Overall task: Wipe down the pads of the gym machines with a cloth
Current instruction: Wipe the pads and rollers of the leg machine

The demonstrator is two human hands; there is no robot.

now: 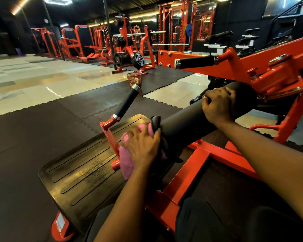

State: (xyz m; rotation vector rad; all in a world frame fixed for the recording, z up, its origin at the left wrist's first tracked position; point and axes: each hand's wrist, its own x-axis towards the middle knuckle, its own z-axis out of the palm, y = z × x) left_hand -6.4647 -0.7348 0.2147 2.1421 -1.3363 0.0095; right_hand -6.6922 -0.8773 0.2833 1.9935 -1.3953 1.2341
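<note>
Head view: left hand (142, 145) grips a bunched pink cloth (126, 161) against the near end of a black roller pad (185, 124), right hand (219, 105) curls its fingers over the top; mid-wipe, probably, with a sweep farther along next.

I see a pink cloth (126, 159) and a matte black roller pad (191, 124); the machine frame (199, 159) is bright orange-red; its handle grips (126, 103) are black with chrome ends. The footplate (80, 172) is black, ribbed with long parallel grooves; the floor mats (33, 137) are dark brown-grey with jigsaw-toothed seams; the tiles (33, 81) are glossy cream; the mesh basket (134, 79) is reddish.
</note>
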